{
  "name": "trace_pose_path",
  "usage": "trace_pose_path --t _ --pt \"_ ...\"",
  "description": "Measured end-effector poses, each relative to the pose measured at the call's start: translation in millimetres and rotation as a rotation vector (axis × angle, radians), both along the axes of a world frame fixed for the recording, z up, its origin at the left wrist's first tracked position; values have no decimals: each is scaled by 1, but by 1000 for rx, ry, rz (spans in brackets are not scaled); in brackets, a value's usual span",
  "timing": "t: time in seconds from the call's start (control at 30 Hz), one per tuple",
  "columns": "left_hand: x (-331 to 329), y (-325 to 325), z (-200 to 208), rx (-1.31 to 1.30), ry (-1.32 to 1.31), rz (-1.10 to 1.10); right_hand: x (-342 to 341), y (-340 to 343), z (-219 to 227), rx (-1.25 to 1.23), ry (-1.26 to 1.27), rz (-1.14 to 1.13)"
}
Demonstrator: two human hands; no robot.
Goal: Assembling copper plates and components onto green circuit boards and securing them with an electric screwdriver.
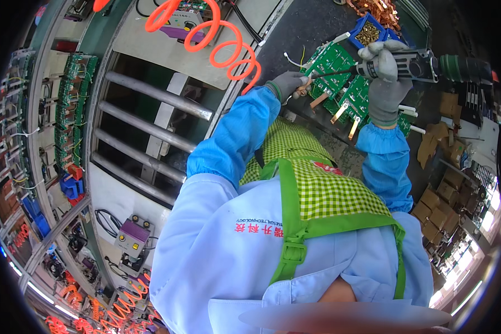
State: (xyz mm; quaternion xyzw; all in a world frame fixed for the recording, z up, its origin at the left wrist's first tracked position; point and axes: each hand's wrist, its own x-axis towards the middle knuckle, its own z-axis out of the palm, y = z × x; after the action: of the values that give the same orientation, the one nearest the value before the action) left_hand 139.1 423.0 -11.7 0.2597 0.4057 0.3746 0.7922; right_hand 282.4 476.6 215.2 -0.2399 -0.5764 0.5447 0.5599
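Observation:
My right hand (387,89), in a grey glove, is wrapped around a grey and black power screwdriver (420,65). Its long thin bit (337,73) points left across a green circuit board (333,62) towards my left fingertips. My left hand (286,84), also gloved, is closed at the board's left edge; its fingers are pinched at a small copper-coloured spot, and what they hold is too small to tell. Another green board (355,99) lies beside the first, with copper strips (339,113) jutting towards me. A thin white and yellow wire runs near the first board's corner.
Beyond the boards stand a blue bin (353,34) of brass-coloured fasteners and a heap of copper parts (379,12). An orange coiled hose (217,55) hangs at the left above metal rollers (156,100). Racks of boards (75,111) line the far left; cardboard boxes (442,203) sit at right.

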Motion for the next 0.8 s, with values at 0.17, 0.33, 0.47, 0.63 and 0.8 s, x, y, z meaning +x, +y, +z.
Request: trace_pose_path --t 0.17,0.33,0.47,0.63,0.8 --pt "0 1 -7 -6 -66 28 -1 1 1 26 41 -20" --pt "-2 2 -4 -8 10 -7 0 4 -4 -1 120 52" --pt "1 4 -10 5 -43 23 0 5 -1 -29 132 52" --pt "0 6 -12 33 -19 7 -5 8 -1 -43 218 148" --pt "2 5 -11 18 14 49 -6 5 -2 49 27 -52"
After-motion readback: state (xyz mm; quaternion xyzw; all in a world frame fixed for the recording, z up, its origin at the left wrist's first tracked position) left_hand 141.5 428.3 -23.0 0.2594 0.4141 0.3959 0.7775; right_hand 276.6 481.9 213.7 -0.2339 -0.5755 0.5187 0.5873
